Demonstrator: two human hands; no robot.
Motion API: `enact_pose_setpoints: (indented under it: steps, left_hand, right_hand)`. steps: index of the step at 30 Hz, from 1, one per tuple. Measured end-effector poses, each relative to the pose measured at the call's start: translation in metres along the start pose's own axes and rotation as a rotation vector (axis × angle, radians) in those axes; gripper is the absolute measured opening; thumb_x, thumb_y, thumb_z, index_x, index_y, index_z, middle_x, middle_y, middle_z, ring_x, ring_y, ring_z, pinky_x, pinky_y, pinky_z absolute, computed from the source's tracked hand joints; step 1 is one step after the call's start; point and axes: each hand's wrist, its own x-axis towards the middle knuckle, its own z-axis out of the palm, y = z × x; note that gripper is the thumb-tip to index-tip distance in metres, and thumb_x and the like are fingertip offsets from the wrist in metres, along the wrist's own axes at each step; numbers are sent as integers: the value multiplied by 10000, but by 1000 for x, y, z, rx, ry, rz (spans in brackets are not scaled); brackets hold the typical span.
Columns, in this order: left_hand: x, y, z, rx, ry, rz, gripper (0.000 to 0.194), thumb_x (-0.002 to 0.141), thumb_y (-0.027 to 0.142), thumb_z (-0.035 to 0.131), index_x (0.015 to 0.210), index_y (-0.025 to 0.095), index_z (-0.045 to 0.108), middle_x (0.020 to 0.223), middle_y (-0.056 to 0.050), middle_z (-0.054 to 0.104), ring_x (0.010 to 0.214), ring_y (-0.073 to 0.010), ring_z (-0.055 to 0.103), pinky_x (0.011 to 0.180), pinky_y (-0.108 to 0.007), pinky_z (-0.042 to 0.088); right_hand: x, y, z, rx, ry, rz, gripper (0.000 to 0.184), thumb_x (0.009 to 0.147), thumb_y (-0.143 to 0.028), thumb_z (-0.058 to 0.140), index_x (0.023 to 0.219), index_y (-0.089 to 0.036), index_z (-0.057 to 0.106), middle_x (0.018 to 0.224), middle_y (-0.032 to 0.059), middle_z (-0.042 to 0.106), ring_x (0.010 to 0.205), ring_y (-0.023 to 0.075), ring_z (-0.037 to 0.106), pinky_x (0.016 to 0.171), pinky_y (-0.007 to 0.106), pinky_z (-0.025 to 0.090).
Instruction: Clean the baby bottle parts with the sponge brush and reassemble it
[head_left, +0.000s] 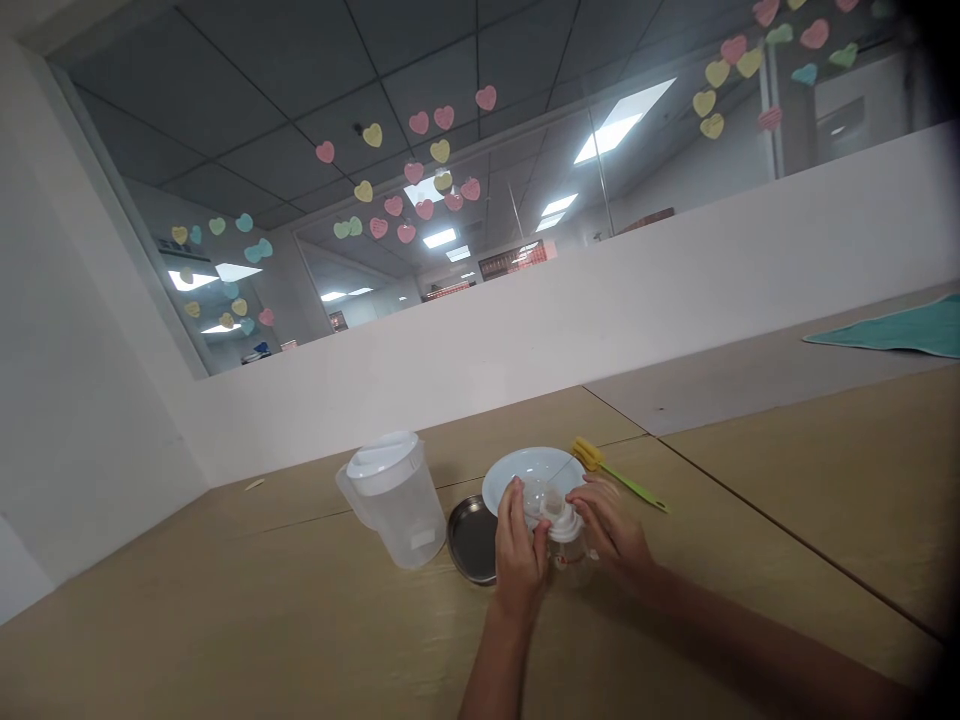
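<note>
Because it seems to need steadying from both sides, the bottle (568, 552) sits between two hands.
The left hand (517, 560) has its fingers pressed together, thumb at the white collar (564, 525); the right hand (619, 535) bends its fingers against it, too blurred to tell a pinch. Behind, the bowl (517, 467) seems set within easy reach, the tin (471, 542) beside it showing its bare floor. The pitcher (405, 510) is lidded; what it or the bottle holds, I can't tell.

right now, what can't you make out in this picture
Head view:
Dark round dish: right side hidden by the left hand.
Pale bowl: near side partly hidden by that hand.
Red marking on the clear container: blurred, unreadable.
Teal cloth: cut off by right edge.
</note>
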Motion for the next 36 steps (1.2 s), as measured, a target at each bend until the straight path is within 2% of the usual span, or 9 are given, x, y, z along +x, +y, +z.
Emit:
enact_pose_setpoints:
  steps: [5,8,14,17,22,27,31,36]
  left_hand:
    - [2,6,1,-61,-38,-8,583,927,248,391,1444,195,126,1389,-135,419,1287,-221,407,1015,-402,443]
    - [3,8,3,-70,-104,-11,599,928,251,384,1450,203,93,1428,-121,374,1305,-213,382,1038,-377,428]
    - [6,12,9,-98,-233,26,540,938,238,354,1438,156,167,1455,-148,317,1346,-215,308,1081,-388,374]
    - [4,12,9,-190,-265,-51,515,937,250,362,1423,165,215,1469,-129,295,1353,-211,293,1084,-400,360]
    - [1,11,7,-310,-340,-246,499,928,319,382,1392,154,299,1417,-124,392,1309,-218,375,1069,-402,364]
    - [1,12,7,-386,-365,-324,530,924,354,379,1406,160,277,1435,-115,365,1314,-218,367,1073,-389,355]
    - [0,12,9,-385,-346,-323,514,928,350,372,1399,161,293,1437,-109,364,1324,-210,352,1081,-388,343]
    - [0,13,8,-344,-328,-302,504,926,356,375,1390,170,314,1407,-112,410,1278,-215,422,1039,-389,394]
  right_hand:
    - [-3,1,0,-23,-28,10,309,930,-281,353,1137,-191,564,1107,122,630,1074,267,554,932,490,435]
    - [-5,0,0,-31,-86,-19,352,927,-294,366,1235,-194,503,1197,122,591,1148,273,515,967,496,412]
    - [-5,1,-1,-82,-78,-29,364,916,-301,397,1247,-181,487,1186,132,599,1155,268,518,985,476,404]
    - [-3,4,-1,-99,-78,-86,344,916,-279,395,1228,-185,507,1151,119,623,1120,258,548,984,469,402]
    - [-3,8,2,-74,-138,-118,384,919,-250,409,1300,-221,445,1188,85,610,1094,221,559,1004,434,383]
    - [-10,10,6,-23,-183,-19,428,930,-274,391,1357,-242,386,1243,73,575,1116,219,542,958,393,432]
    - [-13,8,9,17,-149,44,416,926,-295,401,1338,-238,416,1262,71,560,1135,219,533,939,357,452]
    - [-11,5,8,29,-169,62,398,926,-300,401,1314,-220,442,1246,84,569,1124,218,539,936,353,452]
